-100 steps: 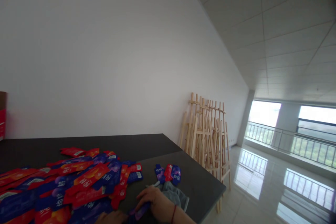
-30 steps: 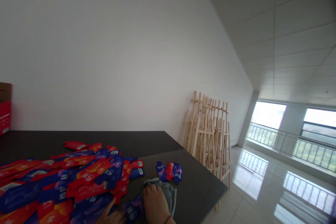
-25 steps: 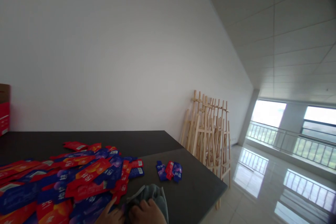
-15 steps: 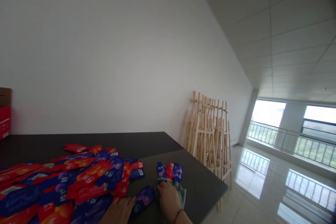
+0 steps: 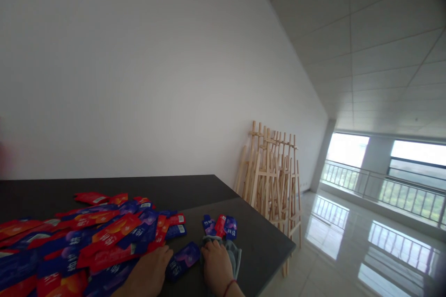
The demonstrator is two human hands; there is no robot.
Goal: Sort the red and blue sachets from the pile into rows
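Note:
My right hand [image 5: 216, 262], with a red string at the wrist, is closed on a bunched grey cloth [image 5: 235, 256] pressed to the dark tabletop. Just beyond the cloth lie a red packet [image 5: 220, 225] and blue packets [image 5: 230, 227] side by side. My left hand [image 5: 149, 269] rests at the right edge of a pile of flat red and blue packets [image 5: 114, 236], palm down, with its fingers extended and partly hidden. Between the two hands a single blue packet [image 5: 183, 260] lies on the table, a small gap from my left fingertips.
The dark table [image 5: 195, 190] runs along a white wall, its corner and right edge near my right hand. Several wooden easels [image 5: 268, 176] lean together past that edge. Glossy floor tiles [image 5: 324, 236] stretch toward railed windows at the right.
The view has turned slightly right, and the red box at the far left has left the frame. My left hand has drawn left, off the single blue packet. The right hand stays on the cloth.

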